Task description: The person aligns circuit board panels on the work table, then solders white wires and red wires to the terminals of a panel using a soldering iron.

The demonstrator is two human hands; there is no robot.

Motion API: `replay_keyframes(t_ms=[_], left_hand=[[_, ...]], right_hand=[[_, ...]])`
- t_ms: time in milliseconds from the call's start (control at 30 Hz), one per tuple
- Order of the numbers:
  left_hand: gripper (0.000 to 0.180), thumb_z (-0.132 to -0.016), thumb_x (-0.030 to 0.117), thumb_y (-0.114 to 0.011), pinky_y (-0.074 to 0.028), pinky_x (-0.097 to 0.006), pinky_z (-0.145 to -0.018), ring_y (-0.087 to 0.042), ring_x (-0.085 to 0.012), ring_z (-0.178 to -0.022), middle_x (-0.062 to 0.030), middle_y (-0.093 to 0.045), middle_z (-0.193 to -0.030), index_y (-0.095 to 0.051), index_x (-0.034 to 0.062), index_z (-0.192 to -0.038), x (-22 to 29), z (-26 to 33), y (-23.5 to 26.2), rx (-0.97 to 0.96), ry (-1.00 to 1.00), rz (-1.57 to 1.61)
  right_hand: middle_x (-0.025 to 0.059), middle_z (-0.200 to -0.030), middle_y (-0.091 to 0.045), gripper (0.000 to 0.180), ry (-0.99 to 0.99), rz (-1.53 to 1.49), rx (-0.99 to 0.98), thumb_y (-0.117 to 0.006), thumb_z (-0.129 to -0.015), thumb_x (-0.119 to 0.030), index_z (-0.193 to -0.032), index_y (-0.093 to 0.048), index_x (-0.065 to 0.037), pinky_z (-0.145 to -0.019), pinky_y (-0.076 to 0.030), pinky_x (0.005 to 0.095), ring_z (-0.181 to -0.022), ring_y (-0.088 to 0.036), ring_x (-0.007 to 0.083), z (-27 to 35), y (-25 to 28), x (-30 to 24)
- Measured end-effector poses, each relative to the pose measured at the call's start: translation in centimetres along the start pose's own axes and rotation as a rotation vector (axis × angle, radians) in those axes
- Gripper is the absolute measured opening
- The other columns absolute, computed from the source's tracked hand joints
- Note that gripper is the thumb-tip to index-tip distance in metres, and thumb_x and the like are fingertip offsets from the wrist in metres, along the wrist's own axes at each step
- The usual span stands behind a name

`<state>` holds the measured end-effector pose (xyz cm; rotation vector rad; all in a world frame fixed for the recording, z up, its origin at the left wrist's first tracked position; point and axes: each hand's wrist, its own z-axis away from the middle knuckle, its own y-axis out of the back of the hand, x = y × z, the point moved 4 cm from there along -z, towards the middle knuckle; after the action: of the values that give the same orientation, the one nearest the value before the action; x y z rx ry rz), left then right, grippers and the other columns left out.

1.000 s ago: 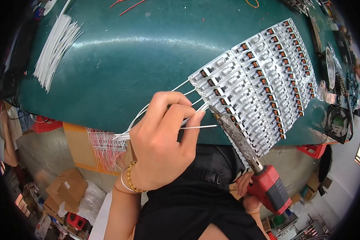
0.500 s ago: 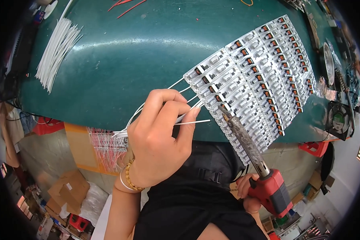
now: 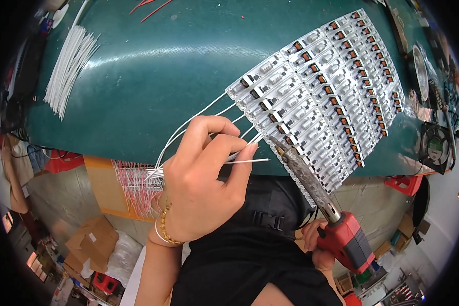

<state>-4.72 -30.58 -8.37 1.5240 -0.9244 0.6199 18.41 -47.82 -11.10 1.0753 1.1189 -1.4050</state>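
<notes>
My left hand is closed, pinching thin white wires between thumb and fingers; one stripped end points right toward the panel. Several other white wires curve past the fingers to the left edge of a panel of small silver circuit boards, which carry orange-and-black parts in rows. In my right hand, low on the right, is a soldering gun with a red and dark grey handle. Its long, darkened barrel slants up and left, the tip lying at the panel's left edge. Some right-hand fingers are hidden behind the handle.
A bundle of white wires lies at the left of the green table. Red wires lie at the far edge. Below the table's near edge stands a carton with red and white wires. A fan sits at the right.
The soldering gun's tip has moved slightly left, to the panel's edge. The held wire's free end now sits a little lower and more level. The whole view has shifted slightly.
</notes>
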Motion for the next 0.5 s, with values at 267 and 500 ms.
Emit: replay_keyframes(t_ms=[267, 500], left_hand=[[0.009, -0.075, -0.002, -0.073, -0.028, -0.02, -0.046, -0.04, -0.0039, -0.058, -0.0031, -0.059, -0.089, -0.064, 0.001, -0.075, 0.2, -0.3, -0.3, 0.006, 0.053, 0.017], [0.009, -0.075, -0.002, -0.073, -0.028, -0.02, -0.045, -0.038, -0.004, -0.057, -0.0029, -0.059, -0.089, -0.064, 0.0013, -0.075, 0.3, -0.4, -0.3, 0.001, 0.042, 0.009]], right_hand=[[0.0107, -0.071, -0.063, 0.067, 0.171, 0.188, -0.166, -0.088, -0.063, -0.042, -0.099, -0.05, -0.001, -0.058, -0.047, 0.0305, -0.062, -0.062, 0.0219, -0.5, 0.1, -0.2], [0.0015, -0.061, -0.058, 0.065, 0.054, 0.196, -0.068, -0.06, -0.076, -0.073, -0.072, -0.06, -0.008, -0.063, -0.045, 0.0292, -0.056, -0.056, 0.0171, 1.4, 1.4, 1.4]])
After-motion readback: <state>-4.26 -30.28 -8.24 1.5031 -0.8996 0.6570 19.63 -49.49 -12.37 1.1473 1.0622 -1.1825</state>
